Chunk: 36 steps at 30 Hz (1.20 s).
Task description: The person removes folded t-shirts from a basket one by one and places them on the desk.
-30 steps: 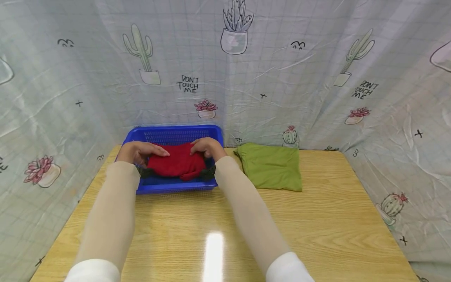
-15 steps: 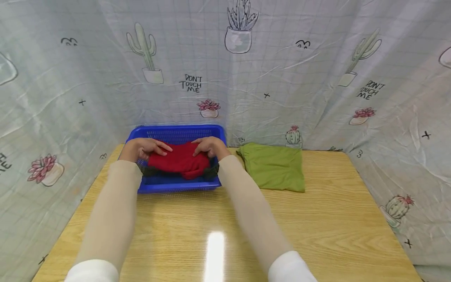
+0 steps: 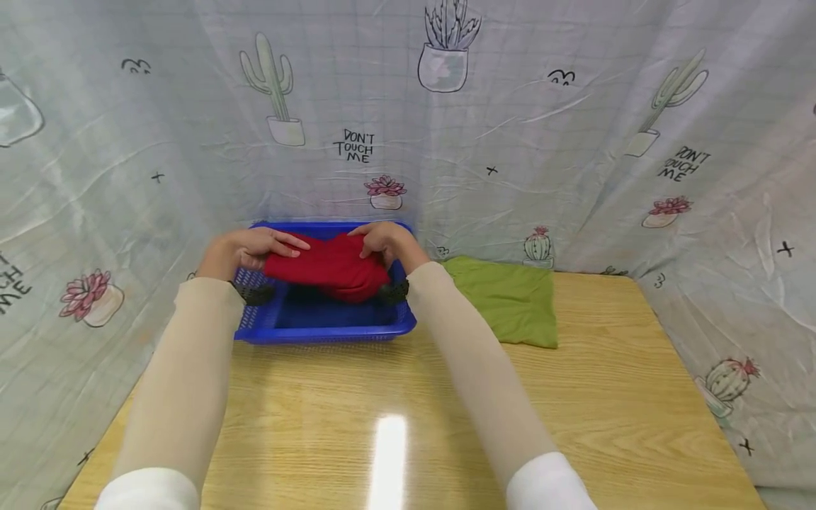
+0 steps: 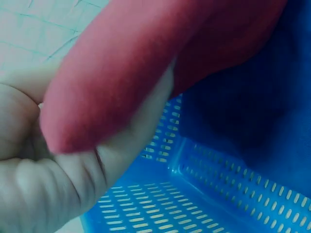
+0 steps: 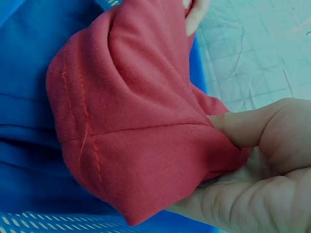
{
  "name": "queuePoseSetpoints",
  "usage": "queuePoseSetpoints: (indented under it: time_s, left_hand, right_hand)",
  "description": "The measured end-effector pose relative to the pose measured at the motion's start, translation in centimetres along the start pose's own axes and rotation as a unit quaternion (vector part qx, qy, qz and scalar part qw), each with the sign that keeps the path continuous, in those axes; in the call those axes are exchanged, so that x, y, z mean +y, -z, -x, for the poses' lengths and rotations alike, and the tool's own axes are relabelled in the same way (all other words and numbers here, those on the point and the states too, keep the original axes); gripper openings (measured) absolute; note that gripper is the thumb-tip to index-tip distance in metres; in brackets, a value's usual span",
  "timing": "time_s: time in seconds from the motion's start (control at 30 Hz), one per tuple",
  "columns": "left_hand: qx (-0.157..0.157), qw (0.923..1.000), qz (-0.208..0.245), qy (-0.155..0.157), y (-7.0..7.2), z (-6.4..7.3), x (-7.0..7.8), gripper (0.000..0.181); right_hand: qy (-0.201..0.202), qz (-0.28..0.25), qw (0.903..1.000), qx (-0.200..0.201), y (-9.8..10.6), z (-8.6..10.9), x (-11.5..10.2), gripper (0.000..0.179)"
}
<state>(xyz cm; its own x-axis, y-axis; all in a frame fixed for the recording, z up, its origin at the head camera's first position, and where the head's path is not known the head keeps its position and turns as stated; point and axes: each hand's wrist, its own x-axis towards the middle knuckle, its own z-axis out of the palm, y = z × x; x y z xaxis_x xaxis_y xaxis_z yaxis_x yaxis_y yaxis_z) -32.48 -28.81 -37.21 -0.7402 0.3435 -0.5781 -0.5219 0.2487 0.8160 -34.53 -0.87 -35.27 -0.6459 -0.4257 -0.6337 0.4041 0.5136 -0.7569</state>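
Cloth (image 3: pixel 319 262): my left hand (image 3: pixel 253 243) and right hand (image 3: pixel 390 239) pinch it.
Fold (image 5: pixel 121 160): may drop open if my grip loosens.

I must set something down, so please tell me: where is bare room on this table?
The table is bare to the right of the green cloth, toward the curtain, and in front of the blue basket, between the two sleeves. The basket is crowded: the left grip and right grip hold the red cloth above blue fabric.

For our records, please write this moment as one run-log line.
left hand: grips red cloth over blue basket | right hand: grips red cloth | green cloth: on table
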Motion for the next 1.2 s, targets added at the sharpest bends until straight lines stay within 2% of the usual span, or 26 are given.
queuePoseSetpoints:
  time_s: [0.13,0.23,0.3,0.37,0.43,0.47,0.53,0.57,0.63,0.7,0.8,0.87,0.97,1.13,1.2]
  left_hand:
    - [0.003,0.9989,0.034,-0.031,-0.2,0.6,0.9,0.033]
    - [0.017,0.9950,0.063,-0.075,-0.3,0.7,1.8,0.030]
    - [0.035,0.9897,0.086,-0.109,-0.4,0.8,2.4,0.030]
    - [0.055,0.9838,0.101,-0.138,-0.4,0.8,2.6,0.032]
    - [0.068,0.9812,0.103,-0.149,-0.2,0.7,2.4,0.033]
    - [0.069,0.9821,0.098,-0.146,-0.2,0.6,2.2,0.034]
    - [0.061,0.9879,0.079,-0.119,-0.1,0.2,1.3,0.035]
    - [0.056,0.9914,0.065,-0.099,0.0,0.0,0.7,0.036]
    - [0.037,0.9972,0.030,-0.057,-0.1,-0.5,-0.6,0.040]
    - [0.023,0.9996,0.000,-0.017,-0.4,-1.0,-1.9,0.046]
    - [0.017,0.9991,-0.035,0.018,-0.5,-1.5,-3.6,0.056]
    - [0.017,0.9986,-0.042,0.028,-0.5,-1.7,-4.3,0.061]
    - [0.025,0.9970,-0.070,0.023,-0.4,-2.1,-4.8,0.065]
    - [0.040,0.9900,-0.135,-0.002,-0.2,-2.5,-4.8,0.072]
    - [0.047,0.9906,-0.129,-0.006,0.0,-2.4,-4.8,0.072]
  right_hand:
    - [0.022,0.007,0.9994,0.027,0.3,1.0,-1.0,0.071]
    - [0.083,0.031,0.9941,0.062,1.0,2.1,-2.0,0.072]
    - [0.146,0.054,0.9843,0.084,1.6,2.8,-2.5,0.071]
    - [0.212,0.081,0.9676,0.111,1.9,2.9,-2.5,0.069]
    - [0.260,0.095,0.9526,0.126,1.9,2.4,-2.0,0.067]
    - [0.271,0.096,0.9495,0.127,1.7,1.9,-1.5,0.067]
    - [0.265,0.086,0.9538,0.113,1.0,0.6,-0.2,0.068]
    - [0.247,0.076,0.9608,0.101,0.6,-0.1,0.6,0.069]
    - [0.195,0.047,0.9774,0.067,-0.2,-1.4,2.2,0.070]
    - [0.141,0.037,0.9885,0.038,-0.8,-2.5,3.6,0.070]
    - [0.103,0.052,0.9932,0.013,-1.5,-3.7,4.8,0.068]
    - [0.103,0.078,0.9916,0.002,-1.8,-4.1,5.2,0.067]
    - [0.108,0.083,0.9905,-0.015,-1.8,-4.5,5.5,0.073]
    - [0.132,0.040,0.9896,-0.041,-1.4,-4.7,5.7,0.084]
    - [0.153,0.031,0.9868,-0.045,-1.3,-4.7,5.6,0.088]
